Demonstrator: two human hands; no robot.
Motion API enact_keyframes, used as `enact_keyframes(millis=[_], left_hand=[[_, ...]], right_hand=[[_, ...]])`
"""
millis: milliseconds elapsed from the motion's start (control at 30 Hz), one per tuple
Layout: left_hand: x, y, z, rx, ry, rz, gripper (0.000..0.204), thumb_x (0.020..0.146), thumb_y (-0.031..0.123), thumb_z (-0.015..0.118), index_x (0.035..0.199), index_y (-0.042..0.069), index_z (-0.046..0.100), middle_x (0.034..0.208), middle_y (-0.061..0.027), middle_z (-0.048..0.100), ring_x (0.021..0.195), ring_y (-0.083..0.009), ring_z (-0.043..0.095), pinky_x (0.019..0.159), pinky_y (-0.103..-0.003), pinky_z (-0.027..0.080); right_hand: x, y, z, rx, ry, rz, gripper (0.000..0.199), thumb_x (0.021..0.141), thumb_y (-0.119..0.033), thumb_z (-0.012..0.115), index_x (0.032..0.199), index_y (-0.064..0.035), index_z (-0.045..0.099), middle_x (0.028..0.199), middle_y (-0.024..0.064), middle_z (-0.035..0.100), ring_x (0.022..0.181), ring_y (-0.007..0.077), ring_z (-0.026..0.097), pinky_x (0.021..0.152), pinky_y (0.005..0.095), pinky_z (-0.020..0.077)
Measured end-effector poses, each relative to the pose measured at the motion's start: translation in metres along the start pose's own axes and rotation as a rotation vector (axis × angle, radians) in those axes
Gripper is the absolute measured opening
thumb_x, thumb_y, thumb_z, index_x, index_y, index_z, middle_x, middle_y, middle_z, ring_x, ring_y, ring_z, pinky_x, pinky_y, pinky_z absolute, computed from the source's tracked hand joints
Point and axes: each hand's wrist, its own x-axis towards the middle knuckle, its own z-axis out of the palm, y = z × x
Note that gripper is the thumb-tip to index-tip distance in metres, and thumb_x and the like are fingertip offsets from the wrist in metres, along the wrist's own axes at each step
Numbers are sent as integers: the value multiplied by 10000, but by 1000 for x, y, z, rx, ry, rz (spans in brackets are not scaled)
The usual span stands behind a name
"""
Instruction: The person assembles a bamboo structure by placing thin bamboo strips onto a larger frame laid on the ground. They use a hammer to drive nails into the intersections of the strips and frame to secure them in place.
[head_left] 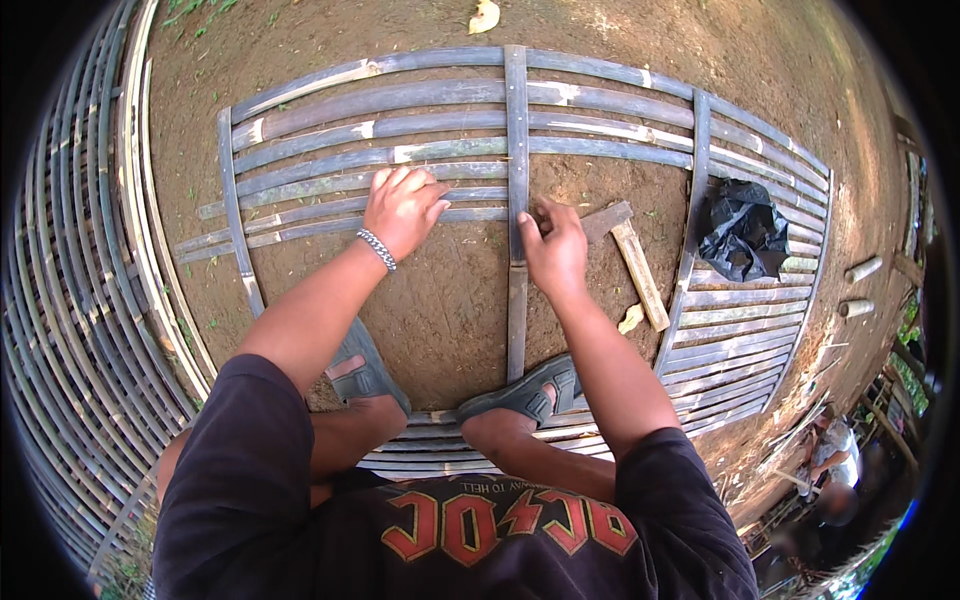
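My left hand, with a chain bracelet at its wrist, lies over a bamboo slat in the left section of a slatted bamboo frame. Its fingers are bent and closed on that slat. Just right of the frame's middle crosspiece is my right hand, its thumb close to the crosspiece edge. The fingers of this hand curl in, and what they hold, if anything, is hidden. Beside it an L-shaped tool lies on the soil, with a pale wooden handle and a flat brown head.
A crumpled black plastic bag sits on the frame's right section. My sandaled feet are at the near slats. Another slatted bamboo panel stretches along the left. Two bamboo pieces and another person are at far right.
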Motion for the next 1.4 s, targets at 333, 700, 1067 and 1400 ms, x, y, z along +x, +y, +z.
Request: enact_keyframes(millis=[333, 700, 1067, 1400], left_hand=[[3, 8, 5, 35, -12, -72, 207, 806, 252, 803, 997, 178, 778, 965, 29, 674, 998, -186, 621, 937, -403, 410], [3, 12, 2, 34, -14, -61, 205, 799, 218, 817, 985, 145, 774, 956, -7, 677, 954, -221, 623, 874, -379, 422], [4, 15, 3, 34, -18, -63, 202, 795, 204, 816, 981, 136, 774, 952, -12, 677, 945, -228, 626, 869, -388, 430], [2, 10, 3, 42, -24, -57, 212, 794, 216, 824, 982, 130, 776, 958, -32, 682, 953, -243, 634, 867, -397, 446]], right_hand=[[1, -8, 25, 179, 121, 163, 321, 881, -163, 736, 1187, -65, 729, 1080, 174, 697, 1014, 347, 674, 914, 428, 520], [1, -12, 30, 215, 152, 203, 293, 876, -148, 744, 1160, -76, 748, 1094, 161, 715, 1015, 347, 689, 926, 418, 524], [2, -9, 31, 195, 153, 215, 310, 872, -147, 749, 1171, -65, 746, 1093, 172, 721, 1025, 356, 688, 931, 422, 525], [2, -10, 31, 186, 128, 222, 311, 882, -157, 748, 1173, -46, 741, 1093, 185, 720, 1025, 356, 691, 937, 421, 523]])
